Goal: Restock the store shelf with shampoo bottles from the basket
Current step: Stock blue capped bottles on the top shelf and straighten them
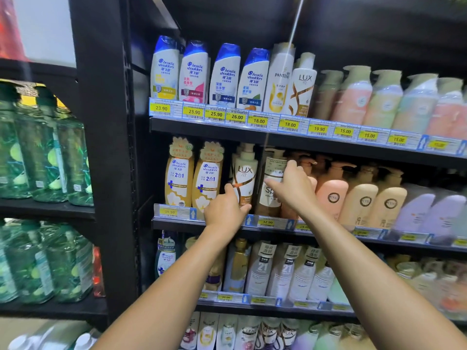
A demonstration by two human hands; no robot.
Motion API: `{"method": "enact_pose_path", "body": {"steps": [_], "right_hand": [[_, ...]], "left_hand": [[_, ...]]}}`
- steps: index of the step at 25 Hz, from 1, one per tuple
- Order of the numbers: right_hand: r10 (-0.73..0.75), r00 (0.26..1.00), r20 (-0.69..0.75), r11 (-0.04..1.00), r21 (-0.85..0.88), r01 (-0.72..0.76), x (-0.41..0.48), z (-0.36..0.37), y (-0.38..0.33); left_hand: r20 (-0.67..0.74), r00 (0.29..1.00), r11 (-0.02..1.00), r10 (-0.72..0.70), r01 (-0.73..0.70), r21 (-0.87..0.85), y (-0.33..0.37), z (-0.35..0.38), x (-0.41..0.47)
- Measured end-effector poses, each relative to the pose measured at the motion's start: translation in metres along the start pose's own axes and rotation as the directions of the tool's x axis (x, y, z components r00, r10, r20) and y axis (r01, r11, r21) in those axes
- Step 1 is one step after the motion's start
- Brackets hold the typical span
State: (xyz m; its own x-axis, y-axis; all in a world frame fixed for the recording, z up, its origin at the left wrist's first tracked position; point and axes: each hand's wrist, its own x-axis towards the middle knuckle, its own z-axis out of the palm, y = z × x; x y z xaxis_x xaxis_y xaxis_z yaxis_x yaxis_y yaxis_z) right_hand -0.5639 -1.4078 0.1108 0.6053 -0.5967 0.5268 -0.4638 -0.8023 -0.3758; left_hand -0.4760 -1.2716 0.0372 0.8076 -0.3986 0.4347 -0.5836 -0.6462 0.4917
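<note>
1. As I watch through the head camera, both arms reach forward to the middle shelf [177, 224] of a black store rack. Each hand is on a pump bottle standing there.
2. The left hand [223, 210] holds the white-and-gold LUX bottle [245, 173] low down. Its fingers [228, 189] are clamped on the bottle: one runs up the left flank and another presses the lower front just above the shelf lip.
3. The right hand [295, 190] holds the brown-and-white pump bottle [267, 200] just to the right of the LUX bottle. The thumb lies across the label, the other fingers [292, 164] curl round the right side, and one fingertip is raised near the bottle's shoulder.
4. Both bottles are upright in the front row, close side by side. The hands and the price strip hide their bases, so I cannot tell whether they rest on the shelf.
5. Left of the LUX bottle stand two golden Head & Shoulders 2-in-1 bottles [179, 178]. Right of the right hand runs a row of peach and cream pump bottles [332, 195], then blurred lilac bottles [414, 210].
6. The top shelf [202, 128] carries four blue-capped Head & Shoulders bottles [225, 74], a Pantene bottle [279, 79], a top-shelf LUX pump [302, 92] and pastel pump bottles. Yellow price tags [237, 116] line its edge.
7. One shelf below the hands stand grey-white bottles marked 21 [260, 269].
8. The rack to the left holds green bottles [48, 152].
</note>
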Motion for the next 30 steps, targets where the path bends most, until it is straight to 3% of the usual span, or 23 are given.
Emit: {"method": "enact_pose_path", "body": {"steps": [8,14,20,30], "right_hand": [[-0.034,0.999,0.032,0.997,0.077,0.032,0.010,0.000,0.002],[-0.052,0.999,0.004,0.976,0.214,0.050,0.003,0.010,-0.001],[-0.122,0.988,0.090,0.986,0.128,0.110,-0.019,0.019,0.008],[-0.085,0.996,0.038,0.977,0.201,0.076,-0.026,0.037,0.013]], "left_hand": [[-0.009,1.000,0.994,0.018,-0.016,0.107,-0.003,-0.004,0.004],[-0.006,0.999,0.997,0.032,-0.032,0.074,-0.009,-0.002,0.007],[0.054,0.998,0.999,-0.028,0.027,0.026,-0.010,0.001,0.011],[0.060,0.996,0.998,-0.061,0.059,0.038,-0.005,0.002,0.011]]}}
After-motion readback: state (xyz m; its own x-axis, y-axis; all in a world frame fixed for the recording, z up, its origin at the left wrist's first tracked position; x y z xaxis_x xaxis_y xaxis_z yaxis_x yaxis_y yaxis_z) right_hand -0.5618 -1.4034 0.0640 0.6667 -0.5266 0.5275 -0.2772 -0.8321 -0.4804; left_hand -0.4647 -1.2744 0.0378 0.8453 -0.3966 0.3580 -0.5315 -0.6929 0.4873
